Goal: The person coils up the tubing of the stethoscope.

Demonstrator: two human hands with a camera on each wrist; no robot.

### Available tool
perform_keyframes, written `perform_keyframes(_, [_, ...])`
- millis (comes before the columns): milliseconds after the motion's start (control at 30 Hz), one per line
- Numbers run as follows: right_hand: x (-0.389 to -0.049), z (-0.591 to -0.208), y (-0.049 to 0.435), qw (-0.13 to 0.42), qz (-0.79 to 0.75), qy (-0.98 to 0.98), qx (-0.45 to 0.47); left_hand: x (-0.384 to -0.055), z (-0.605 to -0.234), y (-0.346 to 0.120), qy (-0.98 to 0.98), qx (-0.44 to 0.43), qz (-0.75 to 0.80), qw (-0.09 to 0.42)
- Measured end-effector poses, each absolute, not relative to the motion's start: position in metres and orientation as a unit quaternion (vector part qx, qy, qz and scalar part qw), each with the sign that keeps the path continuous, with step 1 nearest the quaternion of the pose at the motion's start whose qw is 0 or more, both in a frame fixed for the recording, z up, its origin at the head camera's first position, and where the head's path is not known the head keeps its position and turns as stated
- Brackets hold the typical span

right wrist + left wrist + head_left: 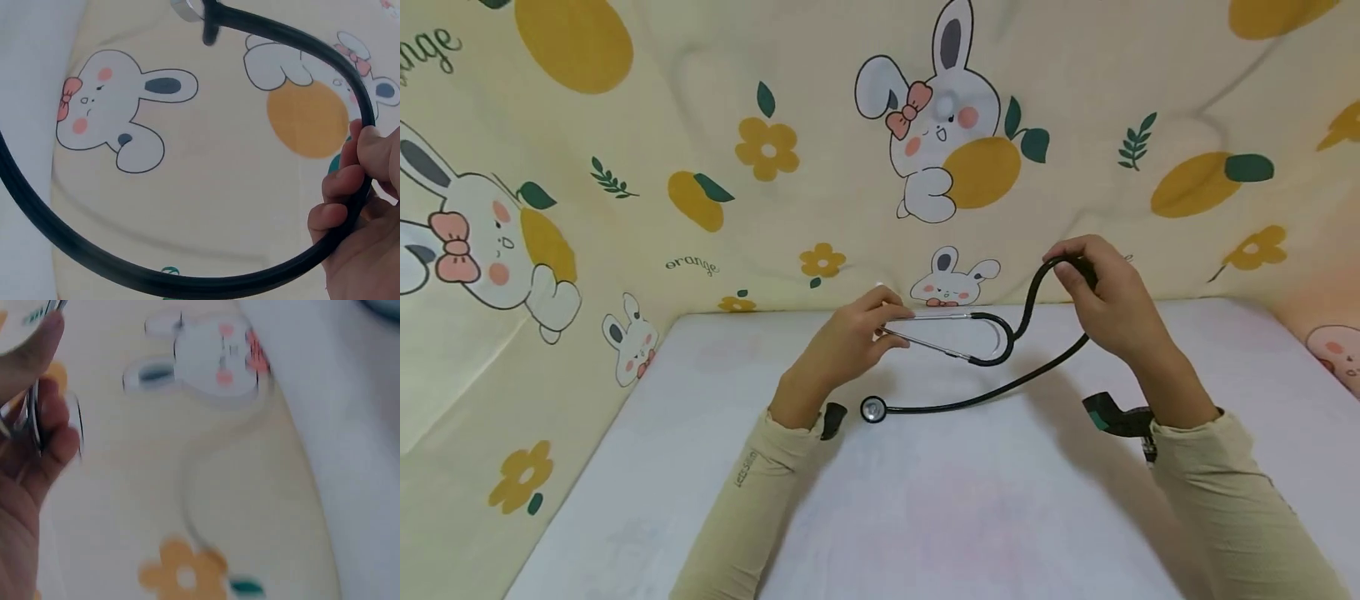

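On the cream backdrop (835, 50) you can read "orange" at 10 o'clock from your left hand (853, 333); farther out in that same direction the larger lettering is cut by the view's edge to something like "ange". A scrap of print also peeps out just beyond your right hand (1112, 296), mostly covered. At 7 o'clock from your left hand, small dark lettering runs along your sleeve (730, 508); it seems to begin "Lets", but the rest is too small to make out. The stethoscope (1011, 337) stretches between your two hands. Your left hand pinches the ends of its metal ear tubes (942, 317) between thumb and fingers, and the tubes run off toward 3 o'clock into the black yoke. Your right hand grips the bend of the black tubing (955, 407), thumb against fingers, with the yoke between 8 and 9 o'clock from it. The chest piece (873, 409) sits between 5 and 6 o'clock from your left hand, and at 8 o'clock from your right; you cannot tell whether it touches the white table (925, 517).
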State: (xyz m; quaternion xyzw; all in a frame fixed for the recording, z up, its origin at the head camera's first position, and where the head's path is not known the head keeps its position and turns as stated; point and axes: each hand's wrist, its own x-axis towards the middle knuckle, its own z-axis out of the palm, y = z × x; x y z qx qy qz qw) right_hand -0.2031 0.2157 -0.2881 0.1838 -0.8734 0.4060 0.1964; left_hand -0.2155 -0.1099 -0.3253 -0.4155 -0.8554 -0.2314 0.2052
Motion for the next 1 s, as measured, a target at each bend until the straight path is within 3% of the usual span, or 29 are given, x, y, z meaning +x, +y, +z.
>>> perform_keyframes(200, [-0.199, -0.286, 0.212, 0.243, 0.385, -0.864, 0.216, -0.204, -0.334, -0.096, -0.823, -0.470, -0.251, 0.196])
perform_keyframes(333, [-0.196, -0.282, 0.208, 0.243, 0.386, -0.852, 0.258, -0.197, -0.330, -0.090, -0.791, -0.492, -0.308, 0.191])
perform_keyframes(500, [-0.189, -0.285, 0.198, 0.221, 0.400, -0.831, 0.316, -0.190, -0.325, -0.082, -0.757, -0.519, -0.347, 0.195])
perform_keyframes(1000, [-0.188, -0.301, 0.169, 0.104, 0.465, -0.805, 0.354, -0.186, -0.316, -0.082, -0.657, -0.569, -0.438, 0.229])
